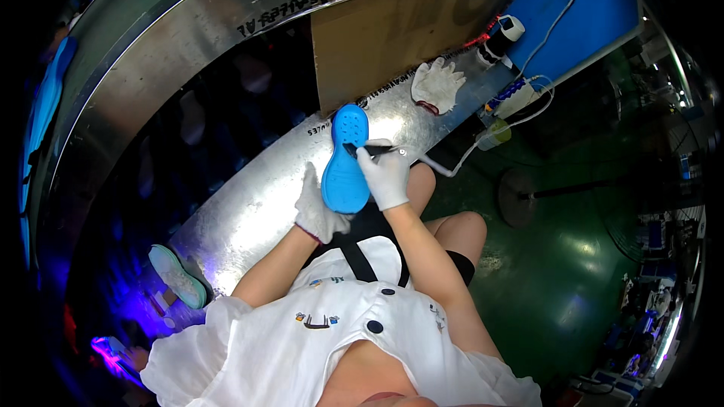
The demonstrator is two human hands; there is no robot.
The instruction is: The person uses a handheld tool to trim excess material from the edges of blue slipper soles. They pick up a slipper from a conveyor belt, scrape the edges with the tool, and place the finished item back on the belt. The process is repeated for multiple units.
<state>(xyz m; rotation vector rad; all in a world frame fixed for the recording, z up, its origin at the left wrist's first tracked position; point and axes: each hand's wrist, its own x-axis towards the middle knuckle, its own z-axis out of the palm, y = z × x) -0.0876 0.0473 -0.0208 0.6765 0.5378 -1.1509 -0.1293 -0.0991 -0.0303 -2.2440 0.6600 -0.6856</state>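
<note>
1. Head view: my left hand (320,207), in a pale glove, is closed around the lower left edge of the blue shoe sole (345,181), with the thumb up along its side.
2. That sole is in front of my body, above the edge of the metal bench (249,218), its wider end toward me and its dimpled end away.
3. My right hand (388,177), in a white glove, pinches a slim black tool (381,149), whose end reaches over the sole's middle; I cannot tell whether it touches.
4. Beyond, a loose white glove (439,87) lies on the bench near a cardboard sheet (392,41).
5. At my left, a pale sole with a teal edge (177,277) lies by the bench's near end.
</note>
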